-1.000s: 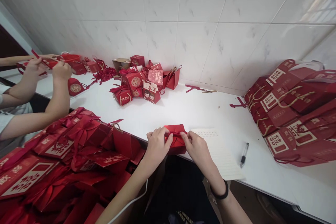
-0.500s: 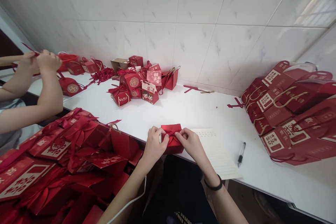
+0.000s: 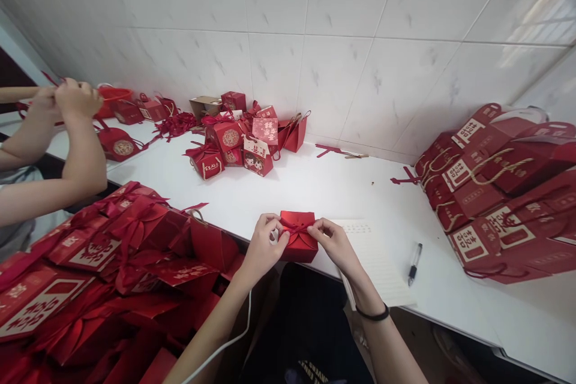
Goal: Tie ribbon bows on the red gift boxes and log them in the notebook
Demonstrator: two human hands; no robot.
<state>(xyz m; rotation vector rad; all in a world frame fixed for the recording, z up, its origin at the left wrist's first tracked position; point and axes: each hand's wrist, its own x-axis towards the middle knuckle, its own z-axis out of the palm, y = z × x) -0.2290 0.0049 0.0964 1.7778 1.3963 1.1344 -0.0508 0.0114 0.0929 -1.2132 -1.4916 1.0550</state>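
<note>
A small red gift box [image 3: 300,251] sits at the table's front edge before me, with a red ribbon [image 3: 297,229] knotted across its top. At the box's left side my left hand [image 3: 269,240] pinches one part of the ribbon between thumb and forefinger. My right hand [image 3: 332,239] grips the ribbon on the other side, thumb against fingertips. Curved flaps of the lid show below the knot. Beside my left arm lies a large heap of red boxes with ribbon bows [image 3: 144,222].
A pen [image 3: 414,264] and a lined paper pad [image 3: 382,270] lie right of the box. Red bags [image 3: 477,192] are stacked at the far right. Small boxes [image 3: 229,138] and loose ribbons [image 3: 175,125] stand along the wall. At left, another person's hands [image 3: 74,99] hold a ribbon.
My hands have drawn slightly apart, pulling the ribbon out to both sides, and the knot looks tighter. More of the box's top now shows between them.
</note>
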